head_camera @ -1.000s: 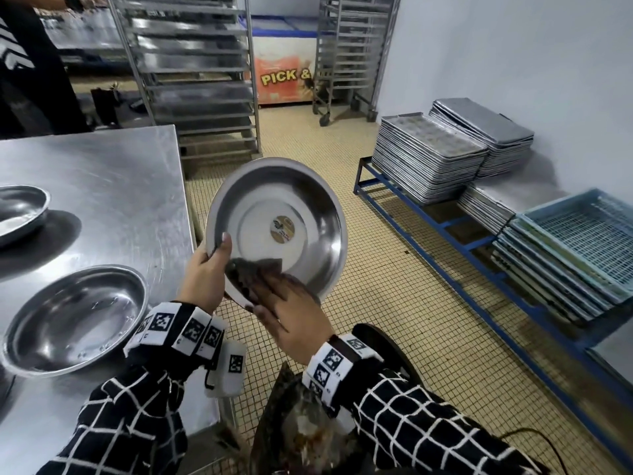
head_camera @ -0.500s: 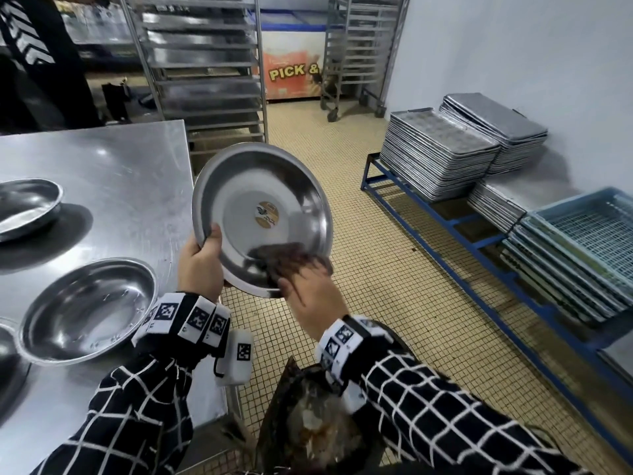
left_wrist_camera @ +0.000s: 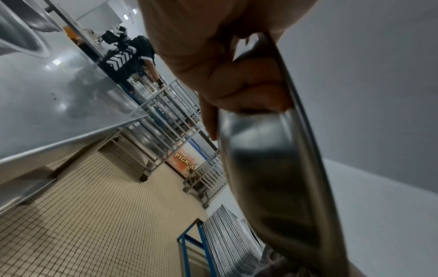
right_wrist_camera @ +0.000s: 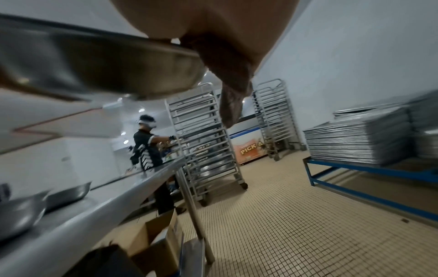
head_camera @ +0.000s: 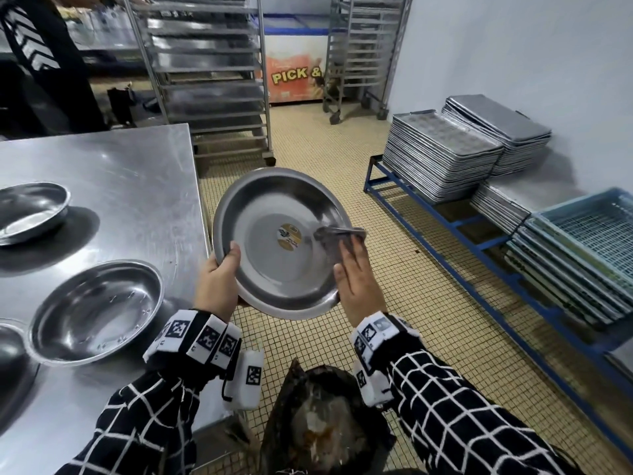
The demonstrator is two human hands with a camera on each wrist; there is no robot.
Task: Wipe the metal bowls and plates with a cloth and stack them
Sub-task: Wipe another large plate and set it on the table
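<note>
I hold a round metal bowl point(head_camera: 270, 269) tilted up over the tiled floor, with a round sticker point(head_camera: 289, 236) at its middle. My left hand point(head_camera: 227, 269) grips its left rim, thumb inside. In the left wrist view the fingers point(left_wrist_camera: 249, 84) curl behind the bowl point(left_wrist_camera: 272, 168). My right hand point(head_camera: 349, 258) holds a dark cloth point(head_camera: 339, 234) pressed over the bowl's right rim. The right wrist view shows the cloth point(right_wrist_camera: 232, 101) hanging below the rim of the bowl point(right_wrist_camera: 106, 65). A second bowl point(head_camera: 96, 310) and a third point(head_camera: 30, 210) lie on the steel table point(head_camera: 120, 186).
A bin lined with a black bag point(head_camera: 318, 423) stands right below my arms. Wheeled tray racks point(head_camera: 205, 63) stand behind the table. Stacked metal trays point(head_camera: 442, 159) and blue crates point(head_camera: 589, 234) fill a low blue rack on the right. Another person point(head_camera: 41, 63) works at far left.
My right hand has slid the cloth from the bowl's lower edge round to its right rim. The left hand keeps its grip on the left rim.
</note>
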